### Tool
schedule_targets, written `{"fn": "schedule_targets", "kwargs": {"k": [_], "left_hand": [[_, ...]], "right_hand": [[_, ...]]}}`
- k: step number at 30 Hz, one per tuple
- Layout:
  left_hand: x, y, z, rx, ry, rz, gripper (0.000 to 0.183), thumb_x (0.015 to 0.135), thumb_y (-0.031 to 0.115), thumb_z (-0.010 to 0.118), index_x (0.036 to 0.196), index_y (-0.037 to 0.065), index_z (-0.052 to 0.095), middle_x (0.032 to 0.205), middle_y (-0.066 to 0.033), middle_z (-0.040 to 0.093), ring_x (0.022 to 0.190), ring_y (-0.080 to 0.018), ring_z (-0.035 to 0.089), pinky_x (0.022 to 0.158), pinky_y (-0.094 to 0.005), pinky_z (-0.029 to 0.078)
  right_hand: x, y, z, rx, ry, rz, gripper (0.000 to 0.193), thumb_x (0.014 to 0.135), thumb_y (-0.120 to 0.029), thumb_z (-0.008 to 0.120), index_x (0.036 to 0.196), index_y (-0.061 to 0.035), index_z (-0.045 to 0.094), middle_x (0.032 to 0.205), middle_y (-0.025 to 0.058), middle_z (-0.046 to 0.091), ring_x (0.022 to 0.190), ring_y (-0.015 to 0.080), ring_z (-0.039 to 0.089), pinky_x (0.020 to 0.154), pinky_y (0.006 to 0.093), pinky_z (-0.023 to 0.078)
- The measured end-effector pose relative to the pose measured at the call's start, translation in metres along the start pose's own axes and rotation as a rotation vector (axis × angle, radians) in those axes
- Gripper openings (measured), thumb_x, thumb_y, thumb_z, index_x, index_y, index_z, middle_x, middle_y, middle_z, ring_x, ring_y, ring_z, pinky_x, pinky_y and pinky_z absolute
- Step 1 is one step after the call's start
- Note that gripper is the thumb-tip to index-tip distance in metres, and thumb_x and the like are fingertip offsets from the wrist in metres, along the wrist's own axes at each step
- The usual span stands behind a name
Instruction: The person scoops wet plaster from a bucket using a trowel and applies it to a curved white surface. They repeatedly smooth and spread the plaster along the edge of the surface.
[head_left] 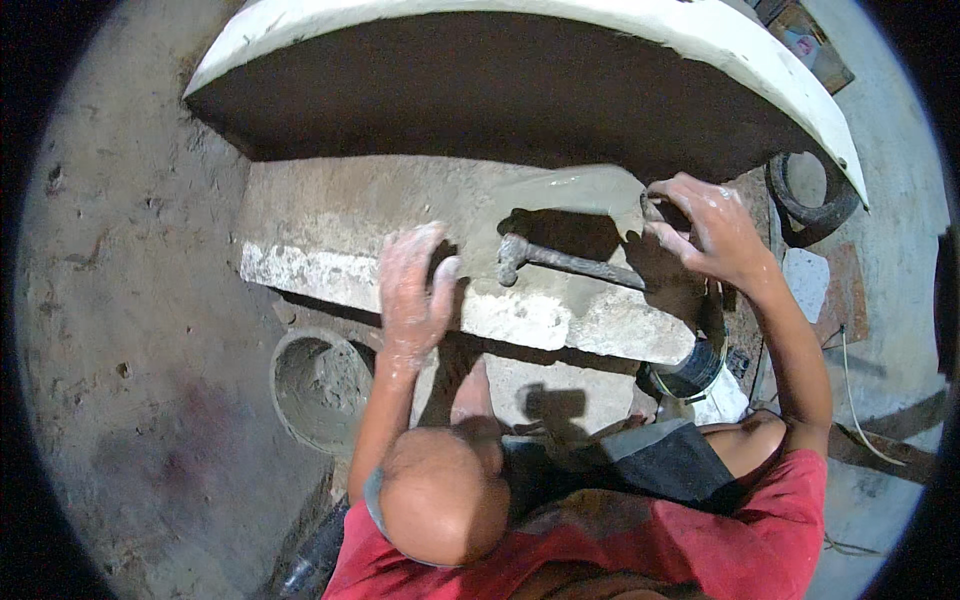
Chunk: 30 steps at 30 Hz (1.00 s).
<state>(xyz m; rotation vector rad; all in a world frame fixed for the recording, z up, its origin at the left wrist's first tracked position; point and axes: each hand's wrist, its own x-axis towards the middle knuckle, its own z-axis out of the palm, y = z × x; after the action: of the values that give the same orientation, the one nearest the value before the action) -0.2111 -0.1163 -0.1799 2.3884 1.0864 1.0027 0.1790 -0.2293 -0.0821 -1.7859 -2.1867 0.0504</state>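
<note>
My left hand (408, 290) lies over the front edge of a long stone-like slab (340, 268). Its fingers are stretched out and its thumb stands apart, with nothing in it. At the slab's right end my right hand (708, 228) is closed, thumb and fingers bent round a small dark edge I cannot make out. Just left of those fingers spreads a shiny patch of wet grey cement (580, 184). Between my hands a grey-crusted hammer (575, 263) rests on the slab, its head toward my left hand. The handle's end falls in dark shadow.
A large curved piece with a white rim (480, 10) rises beyond the slab. Left of my legs stands a round bucket (285, 375) with grey mix inside. A dark container (692, 378) is below the slab's right end. A black ring (845, 212) lies at the far right.
</note>
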Motion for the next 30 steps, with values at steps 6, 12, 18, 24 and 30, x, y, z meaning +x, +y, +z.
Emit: {"fn": "schedule_targets", "kwargs": {"k": [6,12,18,24,30], "left_hand": [[-0.004,0.044,0.036,0.16,-0.014,-0.007,0.045,0.092,0.033,0.08,0.125,0.003,0.072,0.116,-0.0181,0.073,0.112,-0.0387,0.066,0.104,-0.0549,0.045],[-0.005,0.044,0.043,0.185,-0.041,-0.008,0.04,0.085,0.036,0.082,0.109,0.005,0.075,0.096,-0.0152,0.072,0.096,-0.0369,0.066,0.091,-0.0513,0.046],[-0.031,0.033,0.013,0.184,-0.179,-0.046,0.05,0.081,0.041,0.082,0.111,0.002,0.071,0.096,-0.0126,0.068,0.093,-0.0341,0.063,0.087,-0.0499,0.043],[-0.034,0.019,0.006,0.115,-0.166,0.005,0.056,0.078,0.049,0.085,0.11,0.005,0.071,0.093,-0.0115,0.066,0.092,-0.0349,0.062,0.088,-0.0487,0.044],[-0.035,0.017,0.014,0.071,-0.106,-0.032,0.048,0.078,0.036,0.086,0.112,0.006,0.072,0.093,-0.0118,0.066,0.091,-0.0349,0.063,0.088,-0.0482,0.047]], "right_hand": [[0.032,-0.003,0.035,0.385,-0.234,0.116,0.037,0.107,-0.032,0.06,0.111,0.0041,0.068,0.091,0.0234,0.07,0.087,0.0381,0.07,0.078,0.0458,0.052],[0.063,-0.006,0.056,0.349,-0.194,0.181,0.045,0.107,-0.036,0.058,0.099,0.006,0.071,0.092,0.0308,0.071,0.089,0.0495,0.07,0.08,0.055,0.053],[0.043,0.014,0.056,0.251,-0.342,0.226,0.044,0.108,-0.034,0.059,0.107,0.0086,0.07,0.094,0.0322,0.07,0.089,0.0475,0.069,0.083,0.0516,0.052],[-0.02,0.041,0.014,0.179,-0.485,0.414,0.047,0.106,-0.041,0.062,0.118,0.0028,0.075,0.101,0.0278,0.073,0.1,0.0426,0.07,0.091,0.0498,0.053],[-0.075,0.072,-0.073,-0.159,-0.464,0.605,0.047,0.099,-0.047,0.069,0.109,-0.0026,0.082,0.1,0.021,0.077,0.092,0.035,0.07,0.086,0.0454,0.053]]}}
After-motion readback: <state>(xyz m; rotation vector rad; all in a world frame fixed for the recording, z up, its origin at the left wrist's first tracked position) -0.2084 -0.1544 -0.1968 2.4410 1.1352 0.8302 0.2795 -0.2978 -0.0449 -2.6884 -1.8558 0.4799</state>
